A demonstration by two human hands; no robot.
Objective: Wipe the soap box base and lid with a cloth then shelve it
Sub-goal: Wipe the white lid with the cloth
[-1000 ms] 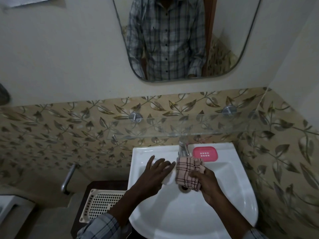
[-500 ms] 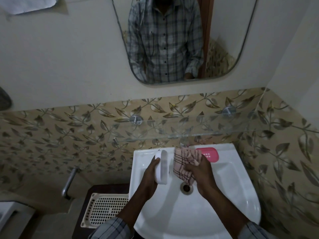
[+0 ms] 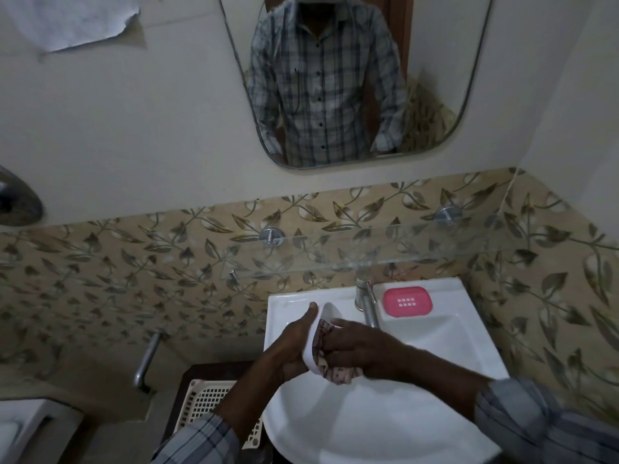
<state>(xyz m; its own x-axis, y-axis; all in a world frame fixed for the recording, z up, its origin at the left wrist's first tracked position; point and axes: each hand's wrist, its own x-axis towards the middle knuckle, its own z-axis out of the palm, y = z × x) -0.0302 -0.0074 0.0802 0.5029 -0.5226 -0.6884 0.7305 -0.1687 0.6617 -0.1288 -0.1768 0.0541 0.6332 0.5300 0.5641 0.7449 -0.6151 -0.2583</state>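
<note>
While in hand (image 3: 292,343), lid (image 3: 308,344) against cloth (image 3: 338,375)

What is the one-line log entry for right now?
left hand: holds white lid over sink | right hand: presses cloth into lid | pink base: on sink rim by tap | shelving: not done

The person wears a collared checked shirt (image 3: 321,78), pale grey crossed with dark blue-grey lines, seen from the front in the mirror (image 3: 432,105). A row of small dark buttons (image 3: 320,98) runs down its front. The left sleeve (image 3: 197,440) and right sleeve (image 3: 536,423) carry the same check and end on the forearms, short of the wrists.
</note>
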